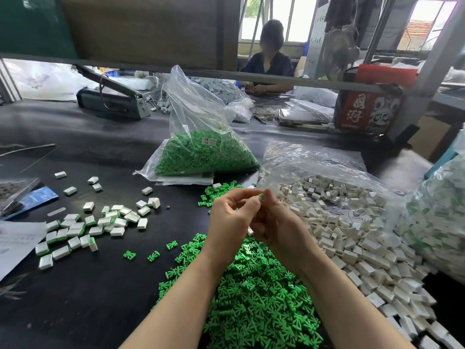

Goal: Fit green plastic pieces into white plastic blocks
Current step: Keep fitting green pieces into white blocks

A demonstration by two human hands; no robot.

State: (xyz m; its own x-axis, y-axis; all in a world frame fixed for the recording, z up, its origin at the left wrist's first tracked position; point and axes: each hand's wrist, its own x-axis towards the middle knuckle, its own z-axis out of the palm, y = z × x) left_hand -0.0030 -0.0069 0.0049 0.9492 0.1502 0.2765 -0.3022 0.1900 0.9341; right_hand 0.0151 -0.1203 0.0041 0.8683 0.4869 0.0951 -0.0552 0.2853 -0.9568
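Hands meet in the middle of our view, raised above a black surface point(83, 298). Our left hand point(227, 220) has its fingers curled inward, fingertips pinched close to the right hand point(276, 225), which curls round a small green piece point(261, 196) showing at its fingertips — a white block point(250, 231) peeks out beneath our palms. Whether the left hand grips anything itself, we cannot tell. Below our forearms spreads a loose heap of green pieces point(256, 298). To our right lies a pile of white blocks point(352, 238), spilling from a clear bag. Finished blocks point(83, 227) lie scattered to our left. Beyond the hands stands a clear bag of green pieces point(201, 152); farther off, another person point(269, 64) sits working.
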